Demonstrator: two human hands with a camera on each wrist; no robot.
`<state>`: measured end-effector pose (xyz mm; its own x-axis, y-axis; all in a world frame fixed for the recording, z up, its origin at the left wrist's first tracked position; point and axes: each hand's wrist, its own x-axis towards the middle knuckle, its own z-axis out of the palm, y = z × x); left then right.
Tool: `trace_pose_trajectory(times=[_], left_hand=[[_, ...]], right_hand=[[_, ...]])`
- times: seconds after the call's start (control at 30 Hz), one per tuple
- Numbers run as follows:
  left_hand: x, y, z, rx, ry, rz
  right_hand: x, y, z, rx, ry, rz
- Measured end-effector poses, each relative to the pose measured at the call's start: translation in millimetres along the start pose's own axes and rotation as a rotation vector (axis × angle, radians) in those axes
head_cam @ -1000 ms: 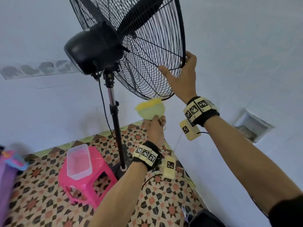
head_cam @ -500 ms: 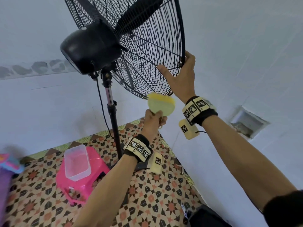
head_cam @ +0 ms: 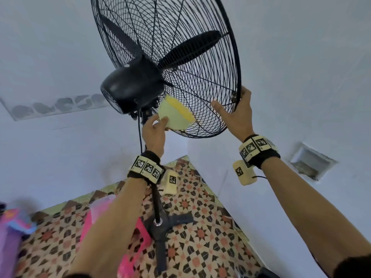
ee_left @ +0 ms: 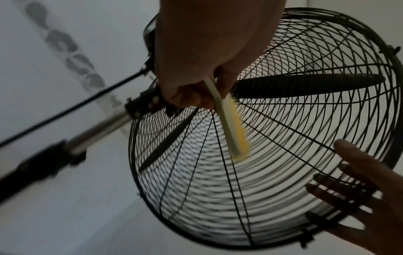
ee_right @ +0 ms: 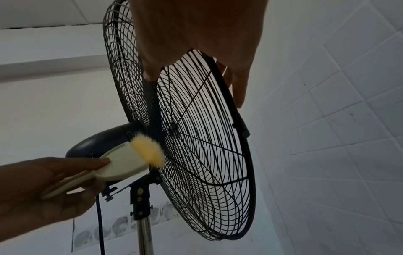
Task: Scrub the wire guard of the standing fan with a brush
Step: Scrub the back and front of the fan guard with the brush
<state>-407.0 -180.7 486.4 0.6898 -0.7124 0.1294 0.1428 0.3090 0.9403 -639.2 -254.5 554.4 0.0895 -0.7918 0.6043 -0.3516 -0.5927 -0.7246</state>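
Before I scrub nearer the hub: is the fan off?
Apparently off: the blades show sharp and distinct behind the wire guard.

Both wrists: black bands (head_cam: 261,157) with black-and-white tag tiles, cream tagged camera pods (head_cam: 243,173) beside bands, black sleeves.

brush (head_cam: 176,115): pale, yellow bristles | touching black wire guard (head_cam: 200,101)

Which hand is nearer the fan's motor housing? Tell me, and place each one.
Left. The left hand holds the brush just below the motor housing; the right hand grips the wire guard rim, farther out.
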Motion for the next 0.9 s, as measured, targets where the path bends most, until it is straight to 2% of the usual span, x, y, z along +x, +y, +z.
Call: trace_pose_trajectory(times=[0.07, 0.3, 0.47, 0.57, 0.63, 0.77, 0.83, 0.9], left_hand=[[17, 14, -6, 0.040, -0.009, 0.014], [55, 58, -5, -0.134, -0.128, 0.014], [56, 41, 8, -0.244, -0.159, -0.117], [61, 23, 2, -0.148, -0.165, -0.207], [65, 21, -5, -0.146, -0.159, -0.209], [56, 26, -11, -0.314, -0.253, -0.094], [53, 23, -6, -0.339, -0.249, -0.126], [56, 20, 0, -0.332, -0.183, -0.218]], right_hand=[[3, -6, 0, -0.011, 0.002, 0.016], [22, -47, 8, 0.005, 0.104, 0.009], [28, -63, 21, -0.020, 0.218, 0.025], [25, -62, 23, -0.031, 0.236, 0.043], [22, -62, 24, -0.037, 0.240, 0.047], [18, -63, 25, -0.044, 0.261, 0.046], [18, -62, 26, -0.041, 0.268, 0.053], [18, -62, 26, -0.047, 0.270, 0.059]])
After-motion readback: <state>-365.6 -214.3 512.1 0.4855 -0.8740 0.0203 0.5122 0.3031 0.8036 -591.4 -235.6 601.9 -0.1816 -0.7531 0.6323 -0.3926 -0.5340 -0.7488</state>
